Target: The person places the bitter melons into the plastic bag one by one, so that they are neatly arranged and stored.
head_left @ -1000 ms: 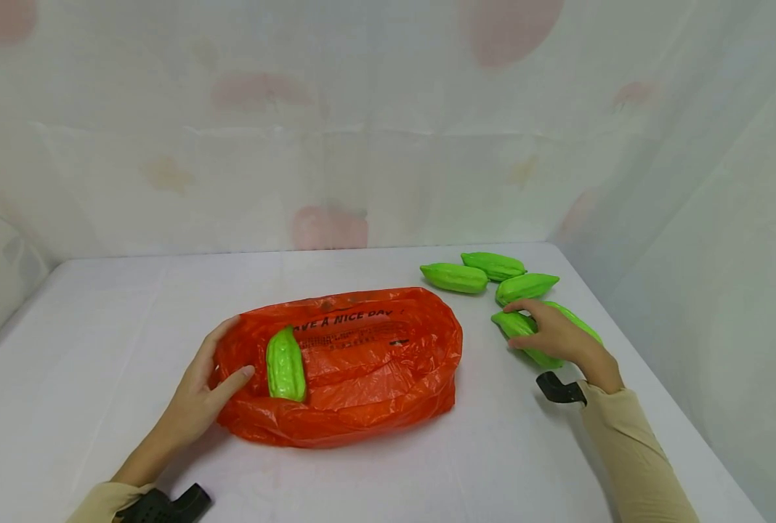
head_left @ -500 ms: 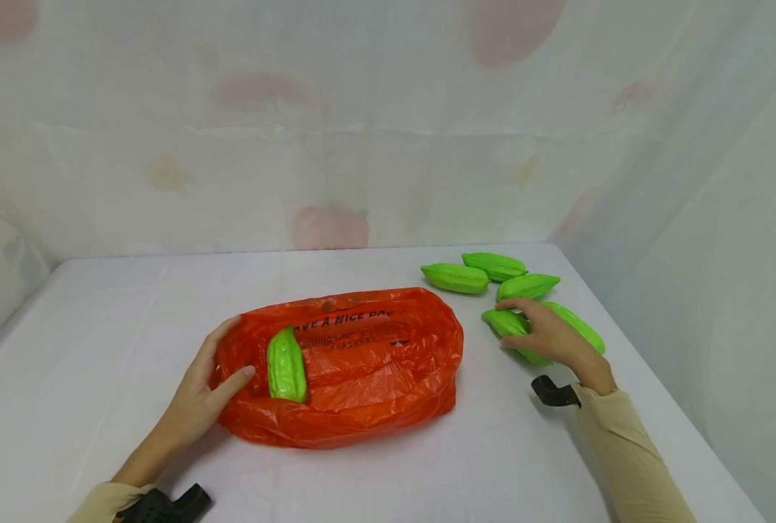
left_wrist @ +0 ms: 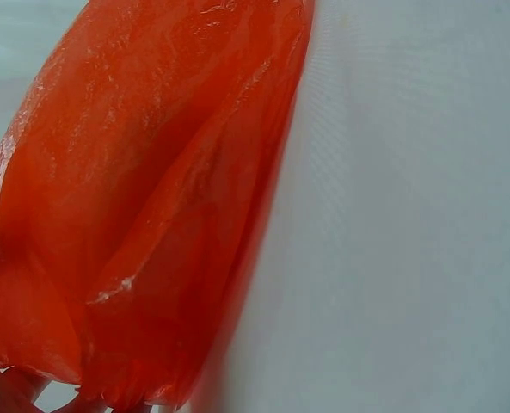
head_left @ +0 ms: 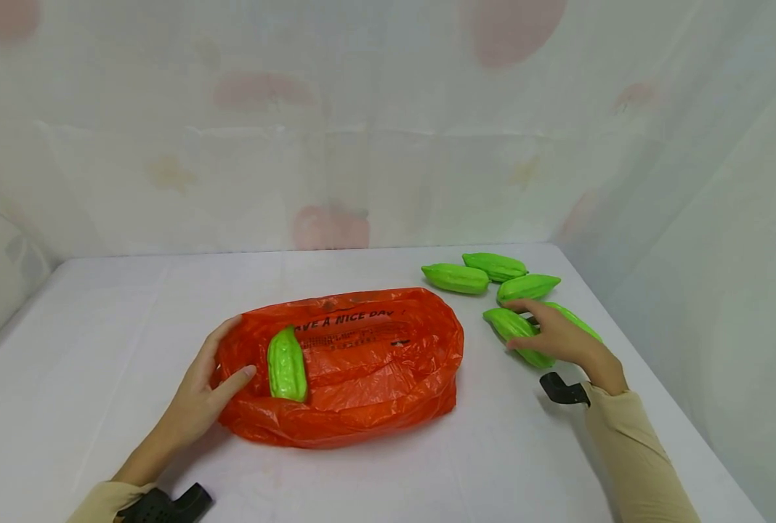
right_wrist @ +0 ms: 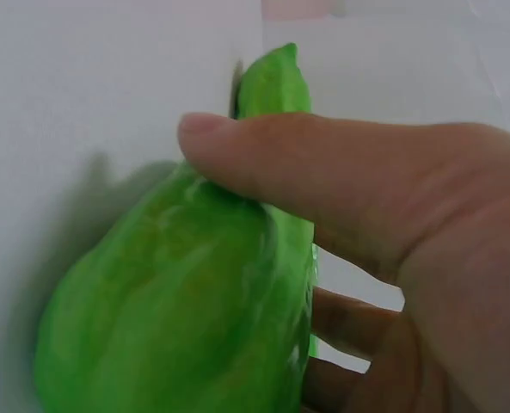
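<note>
At the left end of a red plastic bag (head_left: 368, 370), my left hand (head_left: 198, 396) holds the rim, thumb over the inner side and fingers partly hidden by the plastic. The bag lies wide open, and one light-green ribbed bitter melon (head_left: 286, 365) rests inside near that thumb. My right hand (head_left: 561, 335) grips another bitter melon (head_left: 520, 334) on the table, to the right of the bag. In the right wrist view the thumb lies across this bitter melon (right_wrist: 160, 301), with fingers on its far side. The left wrist view is mostly the bag's outer wall (left_wrist: 160, 172).
Behind the right hand lies a partly covered bitter melon (head_left: 574, 319). Farther back are three more: one at the left (head_left: 455, 278), one at the rear (head_left: 495, 266), one nearer (head_left: 527, 288). A white table (head_left: 133, 312) meets a spotted curtain (head_left: 388, 181).
The bitter melon at my right hand has shifted slightly left since a second ago. Over the last half second the right hand has slid a little right along it. My left hand stays put.
</note>
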Demonstrator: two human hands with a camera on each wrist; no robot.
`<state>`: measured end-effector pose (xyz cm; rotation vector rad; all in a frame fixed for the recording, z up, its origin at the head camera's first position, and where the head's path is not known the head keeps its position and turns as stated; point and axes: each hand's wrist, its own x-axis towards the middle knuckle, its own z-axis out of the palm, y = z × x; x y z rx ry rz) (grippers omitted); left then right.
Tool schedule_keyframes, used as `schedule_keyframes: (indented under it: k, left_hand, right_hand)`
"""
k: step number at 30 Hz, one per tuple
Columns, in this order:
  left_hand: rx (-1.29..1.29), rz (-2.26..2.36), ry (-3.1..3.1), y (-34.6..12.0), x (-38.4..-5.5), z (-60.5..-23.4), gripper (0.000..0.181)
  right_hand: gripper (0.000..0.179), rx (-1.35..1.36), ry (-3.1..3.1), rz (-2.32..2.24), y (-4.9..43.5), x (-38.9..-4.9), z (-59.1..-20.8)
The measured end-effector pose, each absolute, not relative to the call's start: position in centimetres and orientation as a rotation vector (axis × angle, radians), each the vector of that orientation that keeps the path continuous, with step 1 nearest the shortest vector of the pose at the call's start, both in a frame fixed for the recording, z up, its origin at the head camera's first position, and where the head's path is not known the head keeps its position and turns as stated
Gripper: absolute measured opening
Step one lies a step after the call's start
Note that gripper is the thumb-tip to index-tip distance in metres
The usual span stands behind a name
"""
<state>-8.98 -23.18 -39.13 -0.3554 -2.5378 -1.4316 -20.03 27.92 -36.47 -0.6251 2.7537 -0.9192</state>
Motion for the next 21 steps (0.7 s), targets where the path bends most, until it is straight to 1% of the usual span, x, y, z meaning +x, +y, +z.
schedule_keyframes:
  k: [12,21]
  left_hand:
    - [-0.38,-1.442,-2.52,-23.2,-8.92,-39.06,0.071]
    - [-0.38,-1.428,-2.522,-23.26,-8.97,-39.15,0.071]
  right_hand:
    - [0.069,-0.62,2.753,-0.888,28.0,-20.23,-36.83]
    - [0.069,-0.566,2.802,-0.862,27.22,-19.85,-36.19]
